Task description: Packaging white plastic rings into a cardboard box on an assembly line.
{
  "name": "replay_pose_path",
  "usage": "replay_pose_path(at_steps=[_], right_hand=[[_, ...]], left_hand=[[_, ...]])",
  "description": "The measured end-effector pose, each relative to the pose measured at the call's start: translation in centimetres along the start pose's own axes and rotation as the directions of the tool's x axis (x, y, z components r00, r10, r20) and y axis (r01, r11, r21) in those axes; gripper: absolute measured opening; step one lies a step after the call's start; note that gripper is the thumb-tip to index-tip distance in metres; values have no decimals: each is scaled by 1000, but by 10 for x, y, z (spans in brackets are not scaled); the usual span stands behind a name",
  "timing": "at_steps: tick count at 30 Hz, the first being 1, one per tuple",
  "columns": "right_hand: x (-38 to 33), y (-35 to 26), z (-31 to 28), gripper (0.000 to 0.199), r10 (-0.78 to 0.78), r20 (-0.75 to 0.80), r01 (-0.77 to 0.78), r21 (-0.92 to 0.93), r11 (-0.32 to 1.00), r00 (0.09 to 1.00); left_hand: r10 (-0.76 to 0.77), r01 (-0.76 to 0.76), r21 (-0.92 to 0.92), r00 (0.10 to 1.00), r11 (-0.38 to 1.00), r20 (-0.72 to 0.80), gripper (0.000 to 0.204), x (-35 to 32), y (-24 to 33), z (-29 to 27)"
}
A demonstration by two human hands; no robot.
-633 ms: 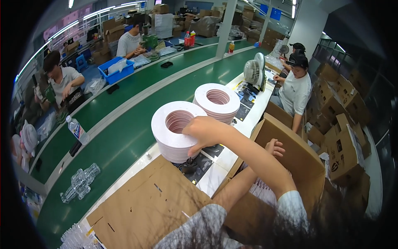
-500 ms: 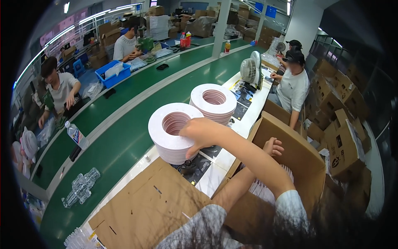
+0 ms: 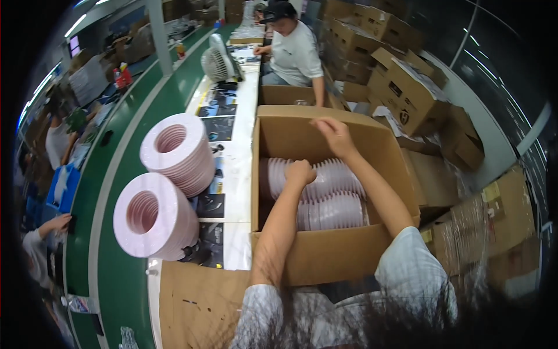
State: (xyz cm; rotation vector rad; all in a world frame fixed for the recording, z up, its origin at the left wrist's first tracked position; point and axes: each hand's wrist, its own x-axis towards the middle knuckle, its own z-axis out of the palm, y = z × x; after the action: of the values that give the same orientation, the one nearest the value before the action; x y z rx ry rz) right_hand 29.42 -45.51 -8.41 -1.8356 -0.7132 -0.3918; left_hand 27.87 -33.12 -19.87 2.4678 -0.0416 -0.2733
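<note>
In the open cardboard box (image 3: pixel 407 192) before me, rows of thin pale rings (image 3: pixel 334 210) lie on their edges. My left hand (image 3: pixel 300 173) rests on the farther row, fingers curled down onto the rings; its fingertips are partly hidden. Above the box's far part, my right hand (image 3: pixel 334 136) hangs with fingers stretched toward the left, holding nothing. To the left of the box, two upright stacks of pinkish-white rings stand by the green belt: a nearer stack (image 3: pixel 174 227) and a farther stack (image 3: pixel 195 157). Neither hand touches these stacks.
A cardboard sheet (image 3: pixel 200 302) lies on the near left. Printed dark sheets (image 3: pixel 218 128) and a fan (image 3: pixel 216 63) are on the white table strip (image 3: pixel 238 192). Beyond the box sits a person (image 3: pixel 293 52). Cartons (image 3: pixel 401 93) pile up on the right; a green conveyor belt (image 3: pixel 125 279) runs along the left.
My view has swung right toward the box. My right hand has left the nearer ring stack and moved over the box. My left hand has come down onto the rings inside.
</note>
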Motion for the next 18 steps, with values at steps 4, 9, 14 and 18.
replay_pose_path(at_steps=[4,9,14,18], right_hand=[[-88,201,-151,29,569,-230,-602,-470,646,790],[-146,247,-154,58,971,8,-752,-630,191,240],[-172,290,-154,64,985,92,-927,-337,166,143],[-189,334,-160,49,958,98,-921,-267,285,268]], left_hand=[[170,-241,342,960,908,223,40,1,21,33],[33,-185,387,930,904,367,39,-13,4,28],[15,-194,395,911,898,413,39,-16,16,20],[21,-208,390,901,897,432,39,-10,29,22]])
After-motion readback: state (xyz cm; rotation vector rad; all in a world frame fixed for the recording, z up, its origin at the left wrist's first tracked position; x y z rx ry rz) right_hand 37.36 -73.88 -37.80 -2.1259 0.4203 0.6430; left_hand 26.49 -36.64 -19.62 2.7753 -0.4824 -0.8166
